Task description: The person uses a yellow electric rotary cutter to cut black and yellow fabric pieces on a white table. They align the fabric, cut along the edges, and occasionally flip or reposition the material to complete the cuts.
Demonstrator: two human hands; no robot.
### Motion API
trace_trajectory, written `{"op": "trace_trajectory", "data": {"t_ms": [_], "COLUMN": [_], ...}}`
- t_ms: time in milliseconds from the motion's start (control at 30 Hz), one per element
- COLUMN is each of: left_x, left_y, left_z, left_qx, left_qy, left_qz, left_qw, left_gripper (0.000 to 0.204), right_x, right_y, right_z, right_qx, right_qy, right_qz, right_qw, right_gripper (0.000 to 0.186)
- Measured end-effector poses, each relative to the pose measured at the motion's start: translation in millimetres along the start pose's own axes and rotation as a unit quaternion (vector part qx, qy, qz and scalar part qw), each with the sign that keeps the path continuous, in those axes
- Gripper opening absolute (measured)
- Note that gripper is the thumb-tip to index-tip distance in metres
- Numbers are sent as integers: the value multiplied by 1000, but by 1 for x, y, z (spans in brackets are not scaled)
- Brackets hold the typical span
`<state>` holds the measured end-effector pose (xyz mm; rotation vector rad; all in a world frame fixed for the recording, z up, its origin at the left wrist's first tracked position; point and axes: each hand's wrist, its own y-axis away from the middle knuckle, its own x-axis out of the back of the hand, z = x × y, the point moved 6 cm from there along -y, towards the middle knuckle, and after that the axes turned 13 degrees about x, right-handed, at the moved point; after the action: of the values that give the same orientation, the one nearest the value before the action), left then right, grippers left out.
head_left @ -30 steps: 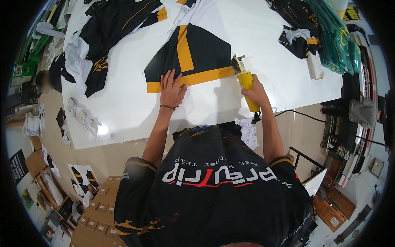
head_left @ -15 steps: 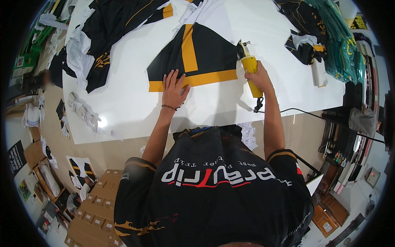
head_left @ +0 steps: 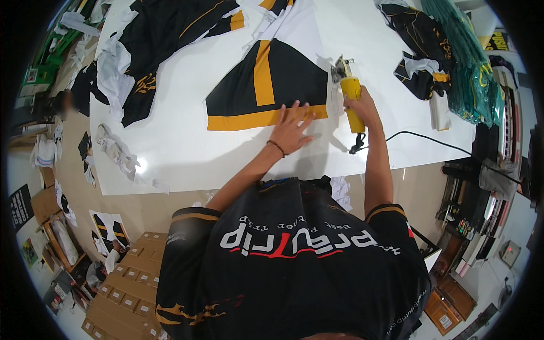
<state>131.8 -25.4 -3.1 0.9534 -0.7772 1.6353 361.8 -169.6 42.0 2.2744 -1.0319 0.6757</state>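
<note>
A black fabric panel (head_left: 297, 73) with a yellow-orange stripe and lower band lies flat on the white table (head_left: 187, 164). My left hand (head_left: 292, 129) rests with spread fingers near the right part of the band, fingertips on the cloth. In my right hand (head_left: 363, 106) is a yellow electric fabric cutter (head_left: 352, 96), gripped around its body. Its metal cutting head points away from me, just right of the panel's right edge and apart from it. A black cord (head_left: 425, 136) trails from its rear end off to the right.
Dark printed cloth (head_left: 153, 39) and white scraps (head_left: 113, 73) cover the far left. More black pieces (head_left: 416, 34) and green plastic-wrapped goods (head_left: 462, 62) lie at the far right. A crumpled white scrap (head_left: 116, 152) sits near the left edge. Cardboard boxes (head_left: 127, 283) stand at lower left.
My left hand has slid right along the band, its fingers spreading. The cutter in my right hand has moved slightly right, away from the panel's edge.
</note>
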Motion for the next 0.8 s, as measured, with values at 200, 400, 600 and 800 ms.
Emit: {"op": "trace_trajectory", "data": {"t_ms": [200, 400, 600, 800], "left_x": [-16, -25, 42, 93], "left_y": [38, 101, 72, -33], "left_z": [11, 9, -47, -140], "left_qx": [-44, -150, -14, 77], "left_qy": [-36, -50, 140, 56], "left_qz": [-63, -111, 29, 237], "left_qw": [996, 981, 990, 967], "left_gripper": [77, 70, 50, 57], "right_x": [22, 45, 40, 18], "right_y": [62, 126, 173, 190], "right_z": [35, 36, 34, 43], "right_qx": [-45, -66, -88, -74], "right_qy": [-108, -145, -196, -276], "right_qz": [16, 19, 15, 40], "right_qw": [993, 987, 977, 958], "right_gripper": [50, 55, 63, 64]}}
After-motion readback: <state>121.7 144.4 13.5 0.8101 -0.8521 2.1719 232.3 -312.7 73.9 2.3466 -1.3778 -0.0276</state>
